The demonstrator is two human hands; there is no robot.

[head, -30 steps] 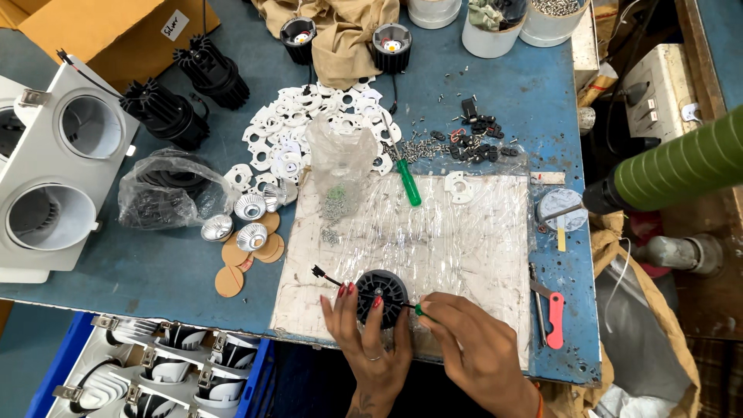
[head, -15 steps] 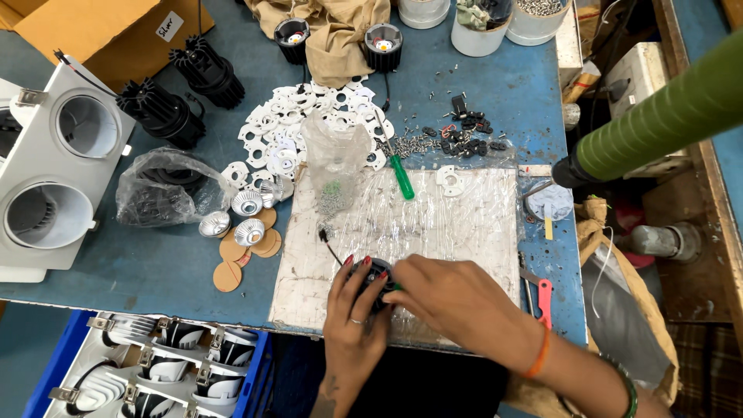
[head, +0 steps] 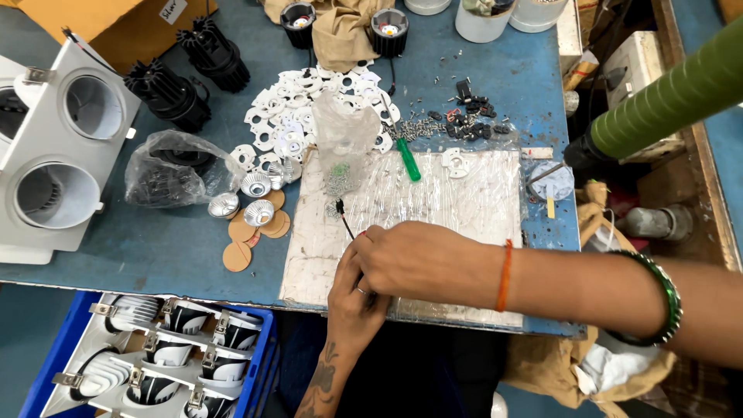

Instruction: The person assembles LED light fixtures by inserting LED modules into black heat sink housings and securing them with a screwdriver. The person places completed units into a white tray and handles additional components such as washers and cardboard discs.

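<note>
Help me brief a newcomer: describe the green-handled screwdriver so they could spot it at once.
Find the plastic-covered white work board on the blue table. At its top edge, right of a crumpled clear bag, lies the screwdriver. Its bright green handle is the only green among white discs and dark screws.

A: State the worktop [head: 503, 85] colour.
B: Blue, with a clear-filmed pale work board [head: 464, 193] on it.
A: And the tools?
B: Screwdriver [head: 408, 160]: green handle. Heat sinks [head: 190, 73]: black. Discs [head: 255, 228]: tan.
A: Storage?
B: Crate [head: 46, 371]: blue. Twin housing [head: 62, 147]: white. Right wrist thread [head: 505, 275]: orange; bangle [head: 665, 298]: green.
</note>
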